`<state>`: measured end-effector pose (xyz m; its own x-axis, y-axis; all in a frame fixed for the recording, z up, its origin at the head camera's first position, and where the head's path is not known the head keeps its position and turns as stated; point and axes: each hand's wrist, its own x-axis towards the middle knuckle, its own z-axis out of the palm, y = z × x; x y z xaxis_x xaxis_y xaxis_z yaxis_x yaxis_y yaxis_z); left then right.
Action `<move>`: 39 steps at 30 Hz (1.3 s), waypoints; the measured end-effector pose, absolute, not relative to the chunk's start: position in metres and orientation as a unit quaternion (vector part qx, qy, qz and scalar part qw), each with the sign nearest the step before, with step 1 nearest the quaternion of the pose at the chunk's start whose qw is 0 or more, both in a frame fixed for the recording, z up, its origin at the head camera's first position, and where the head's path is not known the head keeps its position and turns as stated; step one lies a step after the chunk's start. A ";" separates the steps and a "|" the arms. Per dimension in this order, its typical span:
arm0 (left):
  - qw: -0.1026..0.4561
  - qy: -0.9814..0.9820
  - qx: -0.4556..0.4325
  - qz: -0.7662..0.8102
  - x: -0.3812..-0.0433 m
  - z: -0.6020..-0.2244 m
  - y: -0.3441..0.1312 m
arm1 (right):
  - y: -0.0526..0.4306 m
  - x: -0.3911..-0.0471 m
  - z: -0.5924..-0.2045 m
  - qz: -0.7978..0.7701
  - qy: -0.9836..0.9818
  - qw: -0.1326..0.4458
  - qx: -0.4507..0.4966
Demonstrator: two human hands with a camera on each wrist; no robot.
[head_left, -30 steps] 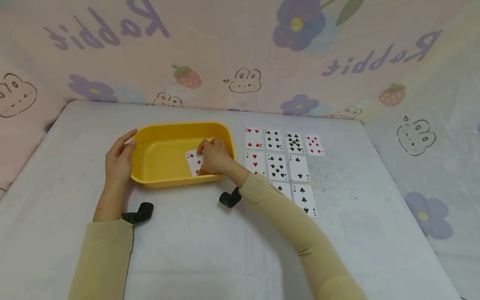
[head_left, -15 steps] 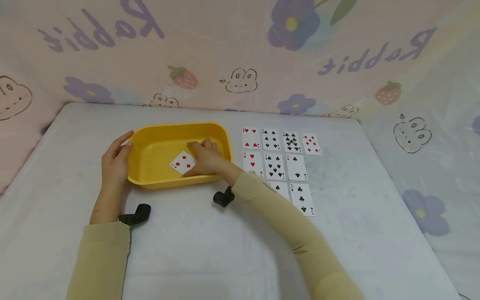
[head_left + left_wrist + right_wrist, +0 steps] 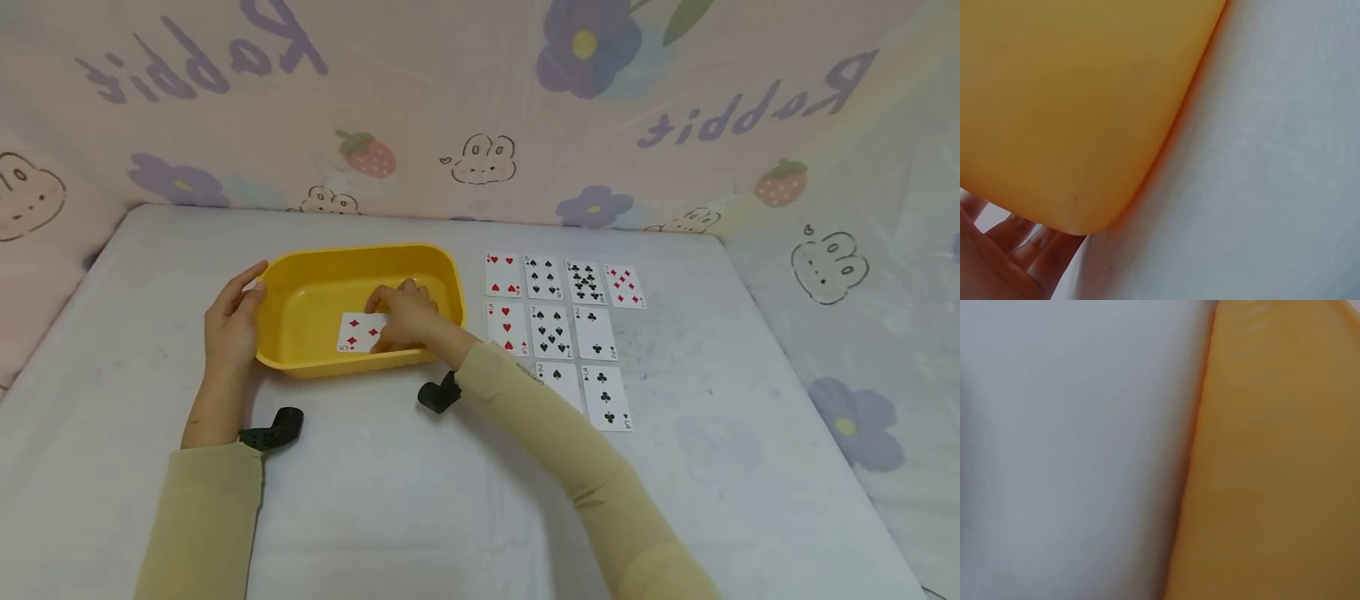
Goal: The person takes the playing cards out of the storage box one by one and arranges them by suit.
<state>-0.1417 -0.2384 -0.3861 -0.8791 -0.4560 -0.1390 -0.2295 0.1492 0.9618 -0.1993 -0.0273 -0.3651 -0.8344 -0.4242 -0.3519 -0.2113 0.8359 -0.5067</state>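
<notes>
A shallow yellow plastic tub (image 3: 303, 304) sits on the white-covered table. My left hand (image 3: 230, 327) holds its left end, thumb at the rim; in the left wrist view the fingers (image 3: 1054, 259) lie against the outer side. Inside the tub, by the near wall, my right hand (image 3: 407, 315) pinches a five of diamonds playing card (image 3: 356, 332) with curled fingers and thumb. The hand covers the card's right part and whatever lies beneath. In the right wrist view only the tub's outer wall (image 3: 1272, 462) and table cover show; the hand is out of sight.
Right of the tub, several playing cards lie face up in rows, among them a four of hearts (image 3: 502, 275), a seven of diamonds (image 3: 625, 287) and a three of clubs (image 3: 607, 398). My right forearm (image 3: 555, 442) partly covers a two of spades (image 3: 558, 383). A patterned cloth (image 3: 420, 100) hangs behind.
The five of diamonds has turned and shifted left within the tub, now lying lengthwise. My right hand moved slightly left with it. My left hand keeps its place on the tub.
</notes>
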 end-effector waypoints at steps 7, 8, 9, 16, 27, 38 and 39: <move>0.090 -0.739 0.232 -0.627 -0.141 -0.386 -0.240 | -0.025 -0.202 -0.368 -0.329 0.888 0.274 -0.171; 0.091 -0.734 0.232 -0.632 -0.142 -0.386 -0.239 | -0.025 -0.203 -0.368 -0.347 0.878 0.282 -0.171; 0.091 -0.728 0.231 -0.639 -0.142 -0.386 -0.239 | -0.024 -0.203 -0.369 -0.357 0.872 0.288 -0.174; 0.094 -0.720 0.232 -0.647 -0.143 -0.386 -0.238 | -0.022 -0.205 -0.369 -0.412 0.847 0.279 -0.187; 0.095 -0.726 0.236 -0.639 -0.143 -0.386 -0.238 | -0.018 -0.205 -0.363 -0.486 0.798 0.292 -0.206; 0.093 -0.733 0.229 -0.633 -0.142 -0.387 -0.239 | -0.018 -0.204 -0.362 -0.577 0.761 0.247 -0.163; 0.091 -0.734 0.229 -0.633 -0.141 -0.387 -0.239 | -0.018 -0.204 -0.362 -0.581 0.763 0.237 -0.156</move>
<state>-0.1415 -0.2394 -0.3869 -0.8786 -0.4514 -0.1559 -0.2205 0.0938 0.9709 -0.2037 -0.0181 -0.3622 -0.8388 -0.5133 -0.1816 0.0384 0.2769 -0.9601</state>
